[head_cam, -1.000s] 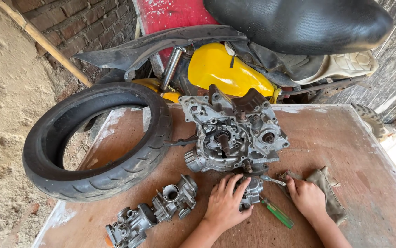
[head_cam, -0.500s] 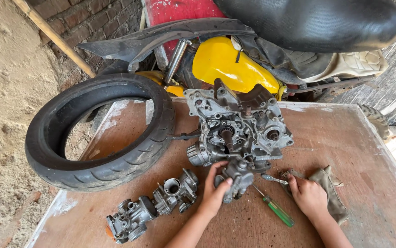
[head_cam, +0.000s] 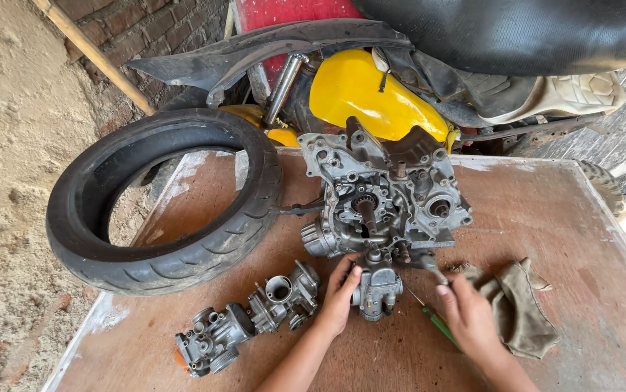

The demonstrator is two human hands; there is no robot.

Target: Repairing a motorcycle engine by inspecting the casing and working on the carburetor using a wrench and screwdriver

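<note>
Carburetor (head_cam: pixel 377 290), a small grey cast-metal unit, sat on the wooden desk (head_cam: pixel 545 218) directly below the opened engine crankcase (head_cam: pixel 385 196), its upper end touching or nearly touching the case's lower edge. The left hand (head_cam: pixel 338 297) pressed against the part's left side, fingers curled around it with the thumb toward the top. The right hand (head_cam: pixel 469 316) lay just to its right with fingers bent over a green-handled screwdriver (head_cam: pixel 436 323); whether it gripped the tool could not be told. Steadying the body firmly with the left hand, while keeping the tool's tip square to any fastener, appeared the surest way to avoid slipping. Grime dulled the casting's ribs and ports. Two more carburetors (head_cam: pixel 251 319) lay to the left, a rag (head_cam: pixel 523 305) to the right, a tyre (head_cam: pixel 160 199) beyond.
</note>
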